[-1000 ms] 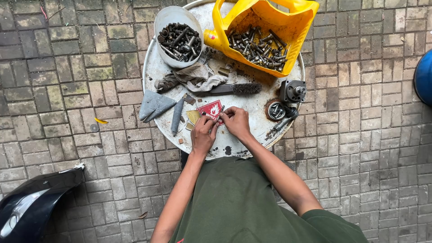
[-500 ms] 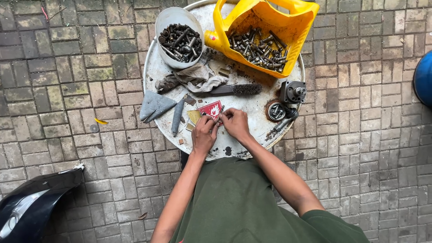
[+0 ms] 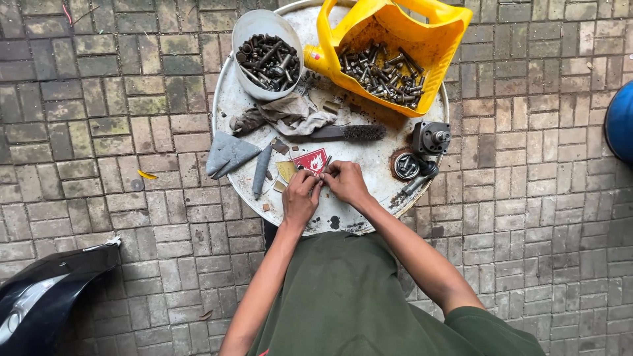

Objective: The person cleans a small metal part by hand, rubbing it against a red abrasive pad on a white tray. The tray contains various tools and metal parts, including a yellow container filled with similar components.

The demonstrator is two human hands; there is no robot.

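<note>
A small metal part [image 3: 321, 170], too small to identify, is pinched between the left hand [image 3: 301, 198] and right hand [image 3: 344, 183] at the near edge of the round desk [image 3: 369, 165]. If fumbled, it could be lost among the paving bricks [image 3: 165, 217].

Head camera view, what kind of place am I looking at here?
Probably an outdoor repair spot: a white drum top used as a bench on brick paving, a cut yellow jug and a white bowl full of bolts, and a wire brush.
</note>
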